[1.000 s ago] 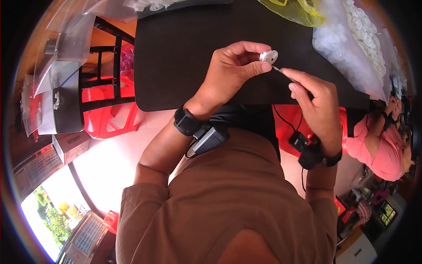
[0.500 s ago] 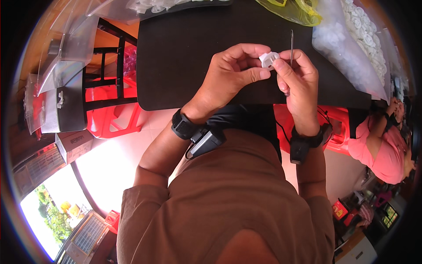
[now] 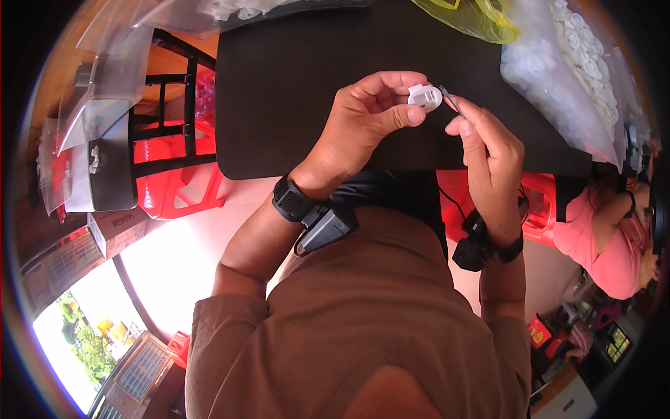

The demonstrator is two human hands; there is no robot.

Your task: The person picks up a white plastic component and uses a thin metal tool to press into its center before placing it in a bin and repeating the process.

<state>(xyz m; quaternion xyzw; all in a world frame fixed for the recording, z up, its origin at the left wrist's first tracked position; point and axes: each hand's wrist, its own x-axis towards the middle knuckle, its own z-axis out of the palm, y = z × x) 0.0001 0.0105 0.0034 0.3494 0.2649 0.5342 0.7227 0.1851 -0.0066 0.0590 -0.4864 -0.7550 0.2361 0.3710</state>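
Note:
My left hand pinches a small white plastic part between thumb and fingers above the black table. My right hand holds a thin metal pin with its tip right next to the white part. Both wrists carry black bands with small black devices.
A clear bag of white plastic parts lies at the table's right, a yellow bag at the top. Red plastic stools stand to the left under clear bags. A person in pink sits at the right.
My right hand first came in close to the white part, then drew back a little; the thin pin now points at the part's right edge. My left hand has stayed in place.

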